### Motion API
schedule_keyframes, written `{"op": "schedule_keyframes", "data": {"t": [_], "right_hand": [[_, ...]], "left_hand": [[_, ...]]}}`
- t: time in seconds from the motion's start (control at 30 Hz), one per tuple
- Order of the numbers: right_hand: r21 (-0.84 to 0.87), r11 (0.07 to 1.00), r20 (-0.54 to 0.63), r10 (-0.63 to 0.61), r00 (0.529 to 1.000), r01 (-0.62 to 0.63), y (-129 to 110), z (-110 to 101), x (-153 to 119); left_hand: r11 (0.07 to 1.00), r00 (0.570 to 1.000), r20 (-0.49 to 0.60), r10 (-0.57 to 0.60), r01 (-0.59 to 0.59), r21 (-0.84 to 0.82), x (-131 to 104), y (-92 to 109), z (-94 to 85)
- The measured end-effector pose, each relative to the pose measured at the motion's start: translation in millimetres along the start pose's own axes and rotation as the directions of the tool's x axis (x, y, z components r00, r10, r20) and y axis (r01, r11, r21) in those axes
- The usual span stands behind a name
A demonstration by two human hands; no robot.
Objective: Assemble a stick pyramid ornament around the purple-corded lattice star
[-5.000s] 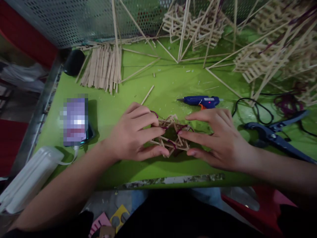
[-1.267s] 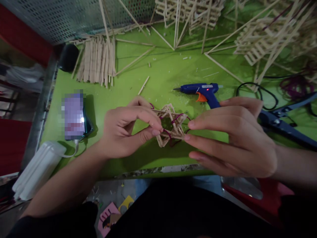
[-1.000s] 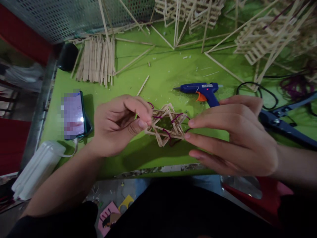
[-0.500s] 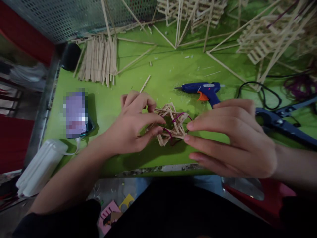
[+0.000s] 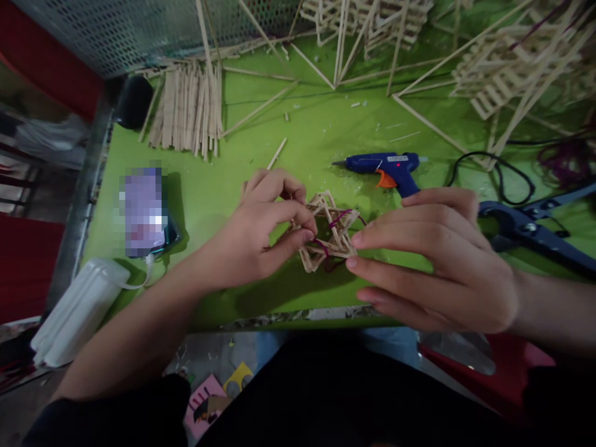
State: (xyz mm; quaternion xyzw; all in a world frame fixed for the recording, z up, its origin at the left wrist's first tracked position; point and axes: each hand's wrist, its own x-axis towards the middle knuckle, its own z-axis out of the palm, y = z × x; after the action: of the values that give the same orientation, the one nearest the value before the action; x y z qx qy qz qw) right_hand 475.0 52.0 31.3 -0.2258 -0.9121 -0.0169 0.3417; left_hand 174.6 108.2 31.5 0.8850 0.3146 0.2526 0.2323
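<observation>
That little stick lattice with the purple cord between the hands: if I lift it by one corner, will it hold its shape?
Probably light: the stick lattice is thin wooden strips with open gaps. Likely fairly stiff but fragile, since the left hand and right hand hold it only by fingertips at opposite edges. The purple cord looks floppy and may snag.
</observation>
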Motion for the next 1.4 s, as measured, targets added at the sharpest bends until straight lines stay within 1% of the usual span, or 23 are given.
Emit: {"op": "schedule_keyframes", "data": {"t": [0.07, 0.23, 0.4, 0.47, 0.5, 0.6, 0.67, 0.7, 0.73, 0.8, 0.87, 0.9, 0.93, 1.03, 1.1, 1.13, 1.17, 1.23, 1.27, 1.3, 1.33, 1.4], "right_hand": [[-0.005, 1.000, 0.004, -0.007, 1.000, 0.007, 1, 0, 0], [-0.018, 1.000, -0.032, -0.015, 0.999, 0.014, 5, 0, 0], [-0.012, 0.999, 0.015, 0.041, 0.999, -0.041, 4, 1, 1], [-0.011, 1.000, -0.001, 0.024, 1.000, -0.024, 4, 1, 1], [-0.012, 1.000, -0.006, 0.016, 1.000, -0.016, 4, 1, 1], [0.002, 1.000, -0.009, 0.012, 1.000, -0.012, 5, 2, -1], [0.015, 1.000, -0.012, 0.028, 1.000, -0.027, 5, 3, -2], [0.020, 0.999, -0.015, 0.037, 0.999, -0.037, 5, 4, -2], [0.025, 0.999, -0.013, 0.048, 0.999, -0.048, 4, 5, -2], [0.033, 0.998, -0.011, 0.061, 0.998, -0.060, 0, 11, -2], [0.043, 0.998, -0.019, 0.051, 0.999, -0.050, -5, 19, -1], [0.042, 0.998, -0.018, 0.046, 0.999, -0.046, -8, 23, -1], [0.035, 0.999, -0.024, 0.039, 0.999, -0.039, -11, 27, 0], [-0.050, 0.998, -0.059, 0.043, 0.997, -0.046, -18, 38, 2], [-0.138, 0.989, -0.062, 0.043, 0.997, -0.051, -21, 41, 3], [-0.175, 0.983, -0.043, 0.043, 0.998, -0.050, -22, 42, 4], [-0.205, 0.977, -0.017, 0.046, 0.999, -0.048, -23, 42, 4], [-0.246, 0.968, 0.023, 0.048, 0.999, -0.041, -24, 42, 5], [-0.260, 0.965, 0.027, 0.046, 0.999, -0.037, -25, 42, 5], [-0.271, 0.962, 0.018, 0.037, 0.999, -0.031, -26, 42, 6], [-0.281, 0.959, 0.006, 0.031, 1.000, -0.028, -26, 42, 6], [-0.294, 0.956, -0.013, 0.020, 1.000, -0.023, -28, 41, 6]], "left_hand": [[0.999, 1.000, -0.011, -0.004, 0.003, -0.053, 0, 1, -4.0], [0.979, 0.999, -0.037, -0.026, 0.019, -0.201, 1, 4, -13.1], [0.938, 0.996, -0.071, -0.061, 0.033, -0.344, -3, 5, -14.9], [0.894, 0.993, -0.077, -0.087, 0.044, -0.445, -5, 6, -16.1], [0.858, 0.992, -0.081, -0.094, 0.039, -0.512, -6, 7, -17.1], [0.708, 0.990, -0.087, -0.114, 0.019, -0.706, -6, 11, -21.4], [0.627, 0.987, -0.094, -0.132, 0.010, -0.779, -5, 14, -25.7], [0.606, 0.986, -0.097, -0.139, 0.007, -0.795, -4, 13, -28.4], [0.591, 0.986, -0.107, -0.124, -0.013, -0.807, -3, 12, -31.4], [0.576, 0.997, -0.077, 0.004, -0.066, -0.815, -1, 6, -38.4], [0.600, 0.991, -0.026, 0.129, -0.099, -0.794, -1, -1, -45.6], [0.610, 0.985, -0.020, 0.168, -0.121, -0.783, -1, -4, -48.6], [0.615, 0.983, -0.036, 0.178, -0.139, -0.776, -1, -7, -51.1], [0.654, 0.989, -0.136, 0.065, -0.145, -0.742, -3, -8, -53.7], [0.746, 0.988, -0.148, -0.037, -0.071, -0.662, -3, -4, -52.4], [0.805, 0.990, -0.127, -0.059, -0.028, -0.593, -4, -2, -51.4], [0.861, 0.995, -0.088, -0.056, 0.004, -0.509, -3, -1, -50.4], [0.938, 1.000, 0.018, -0.015, 0.021, -0.345, -3, 1, -48.7], [0.954, 0.999, 0.050, 0.001, 0.014, -0.298, -3, 1, -48.1], [0.958, 0.998, 0.056, 0.007, 0.010, -0.287, -3, 1, -47.6], [0.949, 0.999, 0.038, -0.008, 0.020, -0.315, -3, -1, -47.1], [0.880, 0.995, -0.074, -0.062, 0.019, -0.474, -2, -5, -45.9]]}}
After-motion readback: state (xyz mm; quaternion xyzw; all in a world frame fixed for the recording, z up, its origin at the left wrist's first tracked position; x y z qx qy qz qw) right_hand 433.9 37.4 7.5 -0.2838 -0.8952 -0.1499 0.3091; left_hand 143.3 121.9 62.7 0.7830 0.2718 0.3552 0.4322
